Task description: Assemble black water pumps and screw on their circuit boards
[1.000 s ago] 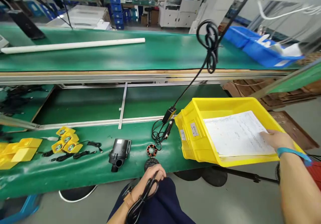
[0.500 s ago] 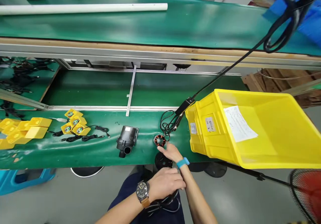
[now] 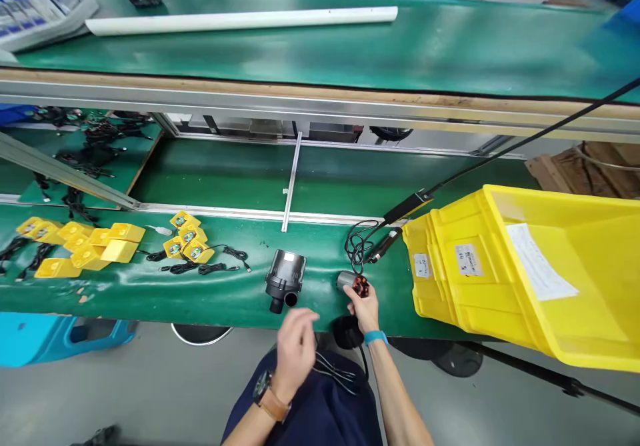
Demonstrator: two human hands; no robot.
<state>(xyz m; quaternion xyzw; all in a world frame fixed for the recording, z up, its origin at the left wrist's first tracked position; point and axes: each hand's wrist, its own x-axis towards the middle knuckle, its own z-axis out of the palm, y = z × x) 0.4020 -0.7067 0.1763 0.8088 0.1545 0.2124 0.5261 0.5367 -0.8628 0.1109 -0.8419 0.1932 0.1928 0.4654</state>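
Two hands here: right hand point(image 3: 363, 313) grips a wound motor part point(image 3: 353, 285) beside the black pump point(image 3: 285, 279), left hand point(image 3: 295, 347) open, empty.

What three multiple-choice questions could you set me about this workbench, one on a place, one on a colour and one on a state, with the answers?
1. Where is the sheet of paper?
A) Under the black pump
B) Inside the yellow plastic crate
C) On the white pipe

2. What colour is the wristband on the right hand?
A) Red
B) White
C) Blue

3. What is the right hand doing?
A) Lifting the crate
B) Holding a round motor part
C) Resting on the lap

Answers:
1. B, the sheet lies within the crate's yellow walls.
2. C, the band shows blue at the wrist.
3. B, the hand closes on the part over the green bench.
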